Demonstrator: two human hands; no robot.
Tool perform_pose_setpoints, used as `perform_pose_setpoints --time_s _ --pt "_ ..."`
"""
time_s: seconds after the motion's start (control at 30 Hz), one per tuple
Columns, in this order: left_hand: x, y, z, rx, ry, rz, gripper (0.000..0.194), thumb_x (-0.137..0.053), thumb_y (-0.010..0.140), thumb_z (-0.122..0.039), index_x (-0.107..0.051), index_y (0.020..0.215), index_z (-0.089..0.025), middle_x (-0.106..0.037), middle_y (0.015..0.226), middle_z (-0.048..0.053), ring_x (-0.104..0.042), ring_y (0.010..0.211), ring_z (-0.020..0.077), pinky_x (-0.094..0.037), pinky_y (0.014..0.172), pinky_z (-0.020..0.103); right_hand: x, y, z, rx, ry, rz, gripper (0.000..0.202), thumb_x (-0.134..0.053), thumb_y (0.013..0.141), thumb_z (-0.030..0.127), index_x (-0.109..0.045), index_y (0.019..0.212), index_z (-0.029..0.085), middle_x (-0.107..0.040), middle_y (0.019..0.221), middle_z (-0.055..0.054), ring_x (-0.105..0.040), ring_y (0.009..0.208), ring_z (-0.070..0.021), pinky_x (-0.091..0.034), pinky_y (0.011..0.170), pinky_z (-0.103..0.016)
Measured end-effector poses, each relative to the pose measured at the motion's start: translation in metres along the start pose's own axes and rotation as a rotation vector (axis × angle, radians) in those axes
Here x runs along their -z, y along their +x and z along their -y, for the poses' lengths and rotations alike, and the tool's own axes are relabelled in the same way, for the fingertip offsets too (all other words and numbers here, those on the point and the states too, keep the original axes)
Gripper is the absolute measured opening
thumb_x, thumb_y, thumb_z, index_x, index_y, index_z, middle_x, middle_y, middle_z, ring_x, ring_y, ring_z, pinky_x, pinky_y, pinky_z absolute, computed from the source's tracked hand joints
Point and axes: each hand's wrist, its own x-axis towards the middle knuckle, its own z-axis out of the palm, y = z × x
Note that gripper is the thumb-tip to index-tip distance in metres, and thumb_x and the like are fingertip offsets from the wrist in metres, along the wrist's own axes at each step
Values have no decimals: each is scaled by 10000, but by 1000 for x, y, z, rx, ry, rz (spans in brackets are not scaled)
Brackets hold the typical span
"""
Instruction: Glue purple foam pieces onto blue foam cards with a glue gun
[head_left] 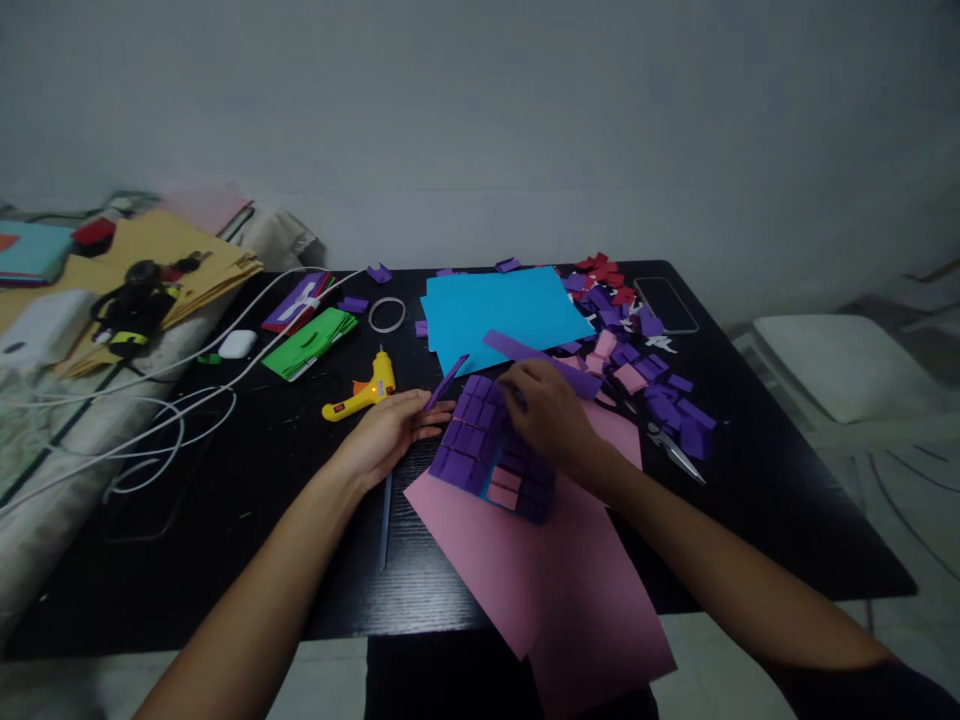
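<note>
A board covered with rows of folded purple pieces and a few pink ones point(469, 430) lies on pink sheets point(592, 590) in front of me. My left hand point(386, 430) is at the board's left edge, with a thin purple paper piece point(448, 382) pinched between thumb and finger and the other fingers stretched out. Over the upper right of the board, my right hand point(551, 415) has its fingers curled down; whatever is under the fingertips is hidden. A purple strip point(540, 362) lies just behind that hand. The yellow glue gun point(364, 390) rests left of the board.
Blue sheets point(502, 315) lie at the back. Loose purple, pink and red pieces point(652, 375) are scattered on the right, near scissors point(677, 453). Green papers point(311, 343), a tape ring point(387, 315) and white cables point(180, 410) are on the left. A white stool point(821, 365) stands right.
</note>
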Motion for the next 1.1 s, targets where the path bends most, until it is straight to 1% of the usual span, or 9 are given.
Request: perform_pose_setpoints --time_s 0.07,0.13,0.23,0.37,0.5,0.6,0.7,0.93,1.1 --pt "0 0 0 3 8 9 198 -593 1020 -123 -743 894 -97 -832 1040 186 -789 847 194 -601 771 270 6 -18 8 24 -1 55 251 -520 1053 178 -767 1095 165 -761 1181 -163 -690 1135 -312 -548 1024 -467" --pt "0 0 1 0 15 8 204 -585 1030 -127 -736 897 -94 -829 1061 197 -794 861 199 -611 815 286 7 -36 15 31 -20 128 320 -566 1062 263 -727 1305 132 -715 1376 -199 -657 1285 -348 -525 1103 -520" --pt "0 0 1 0 13 -2 198 -574 1036 -122 -718 904 -89 -821 1095 221 -802 906 207 -612 896 308 -4 -55 19 -5 -51 199 644 -643 1032 459 -574 1530 56 -544 1603 -269 -497 1505 -438 -453 1193 -622" --pt "-1 -6 -1 16 -29 11 182 -556 1043 -134 -682 914 -112 -817 1089 226 -812 979 236 -610 969 359 -21 -67 16 -22 -56 216 774 -587 1047 544 -495 1581 -8 -483 1642 -293 -416 1568 -456 -397 1245 -648" --pt "-3 -11 -4 25 -46 2 173 -554 1049 -173 -627 893 -159 -815 1094 203 -809 1032 277 -647 906 413 -30 -72 13 13 -55 158 736 -587 1047 525 -497 1581 27 -492 1642 -280 -408 1577 -444 -373 1260 -664" --pt "-3 -10 -5 15 -46 -48 136 -579 1035 -167 -620 906 -162 -805 1119 201 -804 1037 283 -664 865 421 -33 -75 14 22 -42 114 678 -601 1043 493 -504 1569 77 -504 1638 -267 -419 1573 -429 -380 1252 -669" --pt "-1 -7 -3 17 -75 -39 107 -582 1030 -157 -610 926 -163 -800 1115 200 -808 1020 282 -669 864 427 -33 -77 15 20 -27 98 616 -612 1038 470 -532 1523 98 -510 1633 -263 -425 1568 -432 -388 1244 -681" --pt "2 -3 6 -1 -80 196 203 -574 1045 -193 -625 856 -142 -806 1116 225 -810 982 268 -651 889 392 -17 -78 20 117 -21 53 475 -594 1047 371 -635 1398 54 -586 1557 -277 -474 1534 -436 -398 1251 -673" --pt "1 -1 13 -36 -96 279 131 -652 1013 -202 -681 909 -126 -817 1099 208 -807 962 253 -638 897 370 -1 -86 24 106 38 27 396 -542 1072 278 -658 1393 77 -631 1520 -250 -534 1494 -407 -449 1219 -661"
